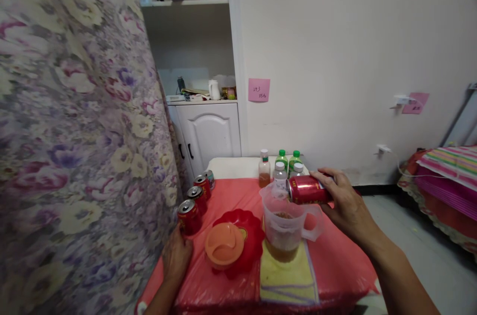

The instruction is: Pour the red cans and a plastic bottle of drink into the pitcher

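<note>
My right hand is wrapped round a red drink can, tipped nearly level with its top end over a clear plastic pitcher. Brown liquid sits in the bottom of the pitcher, which stands on a folded yellow cloth. On the left edge of the table, my left hand rests with thumb and fingers apart, right beside the nearest upright red can; I cannot tell whether it touches the can. An orange lid lies on a red scalloped plate between my hands.
Farther back on the left stand more opened cans. Behind the pitcher are several bottles, including a brown-filled one and green-capped ones. A red plastic cover lies over the table. A floral curtain hangs close on the left.
</note>
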A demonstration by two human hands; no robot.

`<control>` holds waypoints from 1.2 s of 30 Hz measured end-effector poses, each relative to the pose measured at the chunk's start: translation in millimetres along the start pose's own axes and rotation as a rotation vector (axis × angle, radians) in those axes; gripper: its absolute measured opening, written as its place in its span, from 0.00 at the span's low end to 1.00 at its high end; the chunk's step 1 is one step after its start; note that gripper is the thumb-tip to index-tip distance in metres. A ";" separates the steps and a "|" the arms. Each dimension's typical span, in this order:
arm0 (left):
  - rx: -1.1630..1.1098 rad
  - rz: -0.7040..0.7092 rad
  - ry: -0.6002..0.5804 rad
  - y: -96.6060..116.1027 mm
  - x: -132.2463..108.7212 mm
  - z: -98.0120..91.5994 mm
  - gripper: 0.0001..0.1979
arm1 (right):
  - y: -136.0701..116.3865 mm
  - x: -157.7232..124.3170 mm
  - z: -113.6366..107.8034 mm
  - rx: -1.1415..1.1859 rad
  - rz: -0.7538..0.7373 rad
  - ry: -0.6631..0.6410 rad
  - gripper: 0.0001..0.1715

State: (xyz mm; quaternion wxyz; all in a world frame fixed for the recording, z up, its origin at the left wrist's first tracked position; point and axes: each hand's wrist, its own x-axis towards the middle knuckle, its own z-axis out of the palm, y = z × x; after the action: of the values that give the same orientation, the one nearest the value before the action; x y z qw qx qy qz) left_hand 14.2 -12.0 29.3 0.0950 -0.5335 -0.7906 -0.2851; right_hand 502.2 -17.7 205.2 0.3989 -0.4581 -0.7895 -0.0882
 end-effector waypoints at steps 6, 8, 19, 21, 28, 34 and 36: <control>-0.009 -0.003 0.010 -1.1 0.3 2.0 0.27 | -3.1 -0.1 -0.3 -0.022 -0.003 -0.036 0.41; -0.015 -0.007 0.010 -0.5 0.1 1.9 0.27 | -4.9 -0.2 -0.9 -0.033 -0.004 -0.050 0.41; -0.022 -0.033 0.006 -0.5 -1.8 2.9 0.28 | -7.0 0.1 -6.5 -0.109 -0.031 -0.049 0.39; -0.020 -0.033 0.010 -0.7 -1.4 2.8 0.29 | -5.6 0.6 -8.3 -0.123 -0.037 -0.052 0.38; -0.027 -0.018 0.026 -2.7 -0.6 5.7 0.30 | -2.1 7.4 -19.1 -0.175 -0.046 -0.054 0.38; -0.037 -0.022 0.044 -6.4 -0.6 10.5 0.30 | -5.3 18.9 -30.9 -0.243 -0.089 -0.031 0.38; -0.041 -0.025 0.048 -7.1 -0.5 11.7 0.29 | -7.2 21.4 -34.9 -0.255 -0.098 -0.016 0.37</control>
State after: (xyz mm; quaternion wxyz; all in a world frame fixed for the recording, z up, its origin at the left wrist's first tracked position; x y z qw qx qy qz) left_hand 9.8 -7.8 17.0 0.0994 -0.5185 -0.7885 -0.3153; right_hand 510.0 -25.3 245.3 0.3261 -0.4666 -0.7966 -0.2036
